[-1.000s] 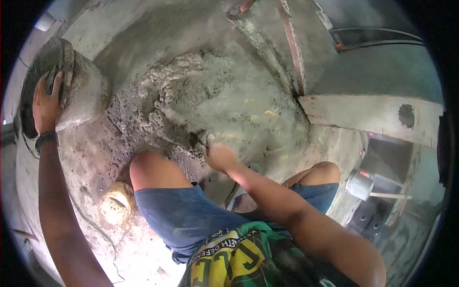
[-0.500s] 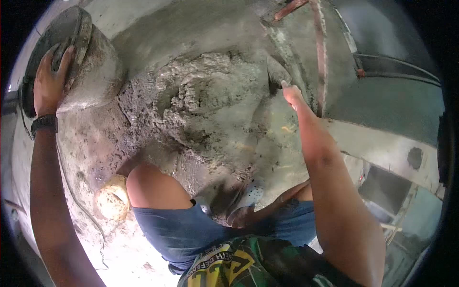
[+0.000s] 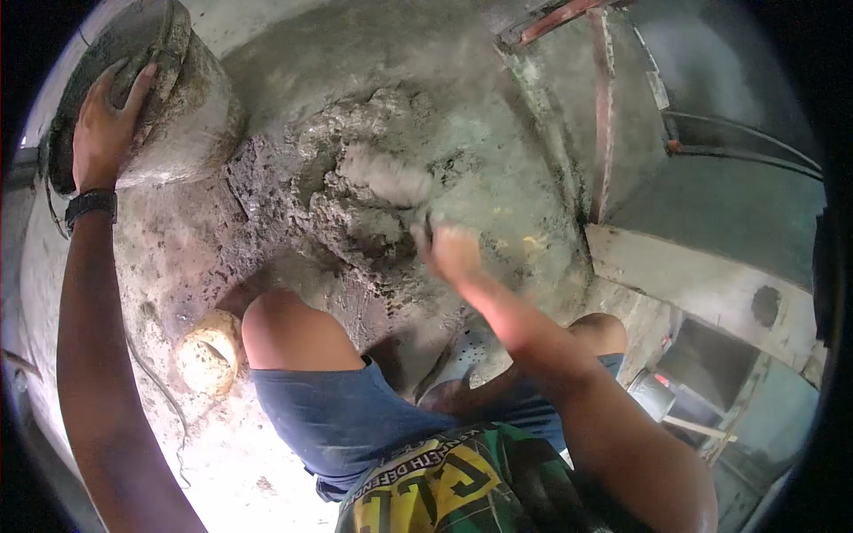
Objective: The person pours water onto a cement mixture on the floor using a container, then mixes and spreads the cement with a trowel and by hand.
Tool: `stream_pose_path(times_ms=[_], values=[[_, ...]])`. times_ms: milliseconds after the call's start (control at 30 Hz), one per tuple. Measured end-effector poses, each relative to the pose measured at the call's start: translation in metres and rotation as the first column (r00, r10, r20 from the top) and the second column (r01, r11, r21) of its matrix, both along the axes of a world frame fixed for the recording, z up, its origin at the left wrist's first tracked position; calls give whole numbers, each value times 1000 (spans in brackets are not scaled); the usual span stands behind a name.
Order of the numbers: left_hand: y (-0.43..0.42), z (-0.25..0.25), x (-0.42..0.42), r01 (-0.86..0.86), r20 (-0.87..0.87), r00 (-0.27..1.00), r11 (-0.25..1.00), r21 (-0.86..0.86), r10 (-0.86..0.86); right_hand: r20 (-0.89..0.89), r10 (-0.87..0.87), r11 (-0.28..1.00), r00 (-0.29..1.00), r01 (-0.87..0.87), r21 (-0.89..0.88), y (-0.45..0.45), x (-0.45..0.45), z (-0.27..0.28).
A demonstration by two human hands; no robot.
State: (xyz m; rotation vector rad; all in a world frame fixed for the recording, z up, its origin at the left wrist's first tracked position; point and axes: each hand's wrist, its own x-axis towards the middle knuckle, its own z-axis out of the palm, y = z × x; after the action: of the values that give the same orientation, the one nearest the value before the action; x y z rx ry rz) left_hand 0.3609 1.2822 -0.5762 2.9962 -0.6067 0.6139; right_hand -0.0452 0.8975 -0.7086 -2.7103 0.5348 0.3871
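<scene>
Gripped a blurred trowel (image 3: 386,178) with the curled fingers of the right hand (image 3: 455,253), at wet mortar (image 3: 311,211) on the floor (image 3: 169,266); rested the left hand (image 3: 102,138), with fingers spread, on the bucket (image 3: 195,124). Lay smoother rightward, apparently unspread mid-heap.

A heap of mortar (image 3: 324,222) is set on the floor before the knees, a trowel (image 3: 386,176) being held at its right part by the right hand (image 3: 450,252). To its left a bucket (image 3: 191,120) is placed, the left hand (image 3: 105,138) laid at its rim. Nearer, beside the left knee (image 3: 298,333), a round container (image 3: 210,360) is set. The right side is bounded by a board (image 3: 702,275), with a pail (image 3: 651,397) placed on its near side
</scene>
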Motion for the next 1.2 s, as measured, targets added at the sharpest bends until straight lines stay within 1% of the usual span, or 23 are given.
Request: stream_pose_path(times_ms=[33,100,167,233,300,367,400,433,467,500,533,600,700,733,767,800,867,900,967,1000,1067,1100,1200], values=[[0,-2,-2,1,1,1000,1000,-9,-1,-55,30,1000,998,-30,-1,4,-18,-2],[-1,-2,-3,-44,34,999,994,105,41,-103,54,998,993,-55,-10,-2,-36,7],[-10,8,-11,-9,9,1000,1000,14,9,94,245,970,965,-242,-40,-29,-48,31],[-5,7,-12,16,-27,999,998,-69,-18,-105,131,980,986,-145,-138,-51,-50,50],[3,0,-5,83,18,996,983,164,-87,-145,-123,976,982,93,-196,-87,-42,43],[-1,4,-12,88,30,995,992,96,-91,69,-204,958,977,214,-190,-147,-33,6],[-7,9,-16,92,40,995,994,61,-95,138,-259,935,956,284,-213,-185,-32,-35],[-13,14,-20,98,52,994,995,25,-99,-8,-484,874,875,483,-59,-186,-12,-22],[-20,19,-25,54,12,998,998,-23,-54,-186,-650,741,737,669,61,-185,4,-8],[-22,21,-28,4,-31,1000,998,-69,-6,-183,-649,742,738,668,63,-193,3,-33],[-19,19,-25,2,-29,1000,998,-69,-4,-332,-542,816,772,578,15,-206,-9,-84],[-13,12,-18,17,23,1000,1000,7,-17,-398,-345,930,850,367,-22,-192,-27,-141],[-13,16,-20,72,-1,997,997,-38,-72,-528,-313,847,790,483,220,-89,-24,-96],[-17,18,-24,74,4,997,996,-49,-74,-560,-233,870,795,428,245,-66,-20,-76],[-22,20,-28,21,-14,1000,996,-83,-22,-578,-18,966,816,163,200,-47,-12,-52],[-24,23,-29,-37,-31,999,993,-114,33,-568,-20,968,823,159,196,-38,-14,-43],[-25,22,-29,-52,-18,999,994,-97,51,-304,-93,971,948,155,185,-15,-34,-31],[-24,21,-29,-73,-11,997,994,-80,72,-304,-93,971,948,154,185,-3,-40,-14],[-22,22,-31,-47,-21,999,993,-104,45,-202,-44,997,978,57,59,14,-48,22],[-23,22,-31,-16,-29,999,991,-130,13,-202,-52,997,978,63,52,16,-57,17],[-22,16,-31,-22,-27,999,990,-137,19,-308,54,997,950,-37,61,15,-74,-14],[-20,15,-26,-37,-22,999,990,-136,34,-175,168,985,970,-158,74,-1,-84,-23],[-11,11,-20,37,31,999,998,-60,-35,-218,198,979,956,-181,93,-26,-38,43]])
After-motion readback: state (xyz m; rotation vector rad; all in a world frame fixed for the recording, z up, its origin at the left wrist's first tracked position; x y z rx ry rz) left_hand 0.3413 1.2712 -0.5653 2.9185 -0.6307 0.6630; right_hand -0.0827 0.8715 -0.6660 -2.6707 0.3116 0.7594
